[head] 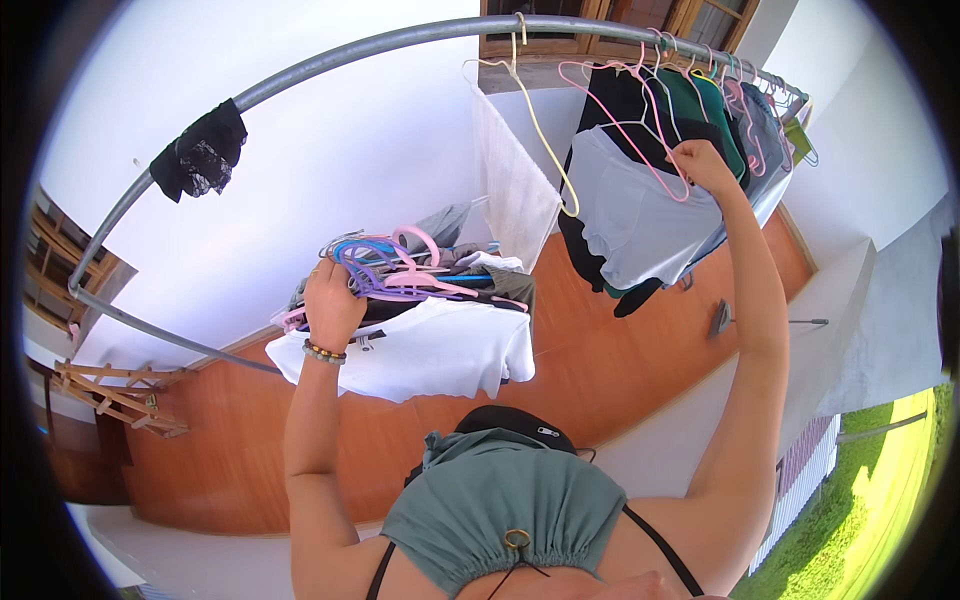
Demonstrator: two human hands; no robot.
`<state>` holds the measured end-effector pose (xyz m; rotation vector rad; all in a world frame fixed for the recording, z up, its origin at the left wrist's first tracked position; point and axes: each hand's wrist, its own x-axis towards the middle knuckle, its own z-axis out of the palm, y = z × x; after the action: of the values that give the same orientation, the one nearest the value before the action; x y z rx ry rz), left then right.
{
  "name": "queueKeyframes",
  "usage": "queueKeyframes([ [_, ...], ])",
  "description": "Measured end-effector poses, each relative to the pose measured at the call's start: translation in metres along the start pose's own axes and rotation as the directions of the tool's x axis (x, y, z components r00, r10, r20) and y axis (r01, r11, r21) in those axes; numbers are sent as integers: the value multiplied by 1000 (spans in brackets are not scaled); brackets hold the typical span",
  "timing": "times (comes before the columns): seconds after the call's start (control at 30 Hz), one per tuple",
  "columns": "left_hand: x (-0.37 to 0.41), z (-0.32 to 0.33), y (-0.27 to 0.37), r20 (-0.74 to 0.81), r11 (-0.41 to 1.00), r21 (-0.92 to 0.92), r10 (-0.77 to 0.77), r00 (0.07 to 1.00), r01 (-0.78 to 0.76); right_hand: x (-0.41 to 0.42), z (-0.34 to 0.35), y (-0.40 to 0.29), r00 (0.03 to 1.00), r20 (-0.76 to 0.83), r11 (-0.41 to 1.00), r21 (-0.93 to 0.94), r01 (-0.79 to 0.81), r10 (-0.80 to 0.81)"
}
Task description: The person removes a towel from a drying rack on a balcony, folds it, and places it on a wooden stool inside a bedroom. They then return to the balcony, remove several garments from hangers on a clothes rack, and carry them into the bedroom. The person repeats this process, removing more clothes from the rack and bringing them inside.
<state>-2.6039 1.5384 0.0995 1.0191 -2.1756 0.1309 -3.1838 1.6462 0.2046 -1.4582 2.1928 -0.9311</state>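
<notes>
My left hand (330, 300) grips the hooks of a bunch of clothes hangers (375, 262), purple, pink and blue among them. Garments hang from the bunch, with a white T-shirt (420, 352) on the near side and grey and dark ones behind it. Up at the right, my right hand (703, 166) pinches a pink hanger (611, 116) that carries no garment and hangs on the metal rail (420, 36). Directly behind that hanger, a pale grey-white top (637, 202) hangs on a white hanger.
A bare cream hanger (536, 112) hangs mid-rail beside a white cloth (514, 172). Green, black and grey clothes (697, 97) crowd the rail's right end. Black lace fabric (202, 150) drapes over its left part. A wooden rack (127, 390) stands at left on the reddish-brown floor (247, 450).
</notes>
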Motion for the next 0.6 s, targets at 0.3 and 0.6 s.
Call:
queueKeyframes([
  [0.3,-13,17,-11,120,994,-45,-92,988,98,-182,69,105,941,98,908,245,-340,325],
  [0.6,0,43,-23,293,983,75,-181,939,166,-253,94,-11,919,394,983,-175,51,22],
])
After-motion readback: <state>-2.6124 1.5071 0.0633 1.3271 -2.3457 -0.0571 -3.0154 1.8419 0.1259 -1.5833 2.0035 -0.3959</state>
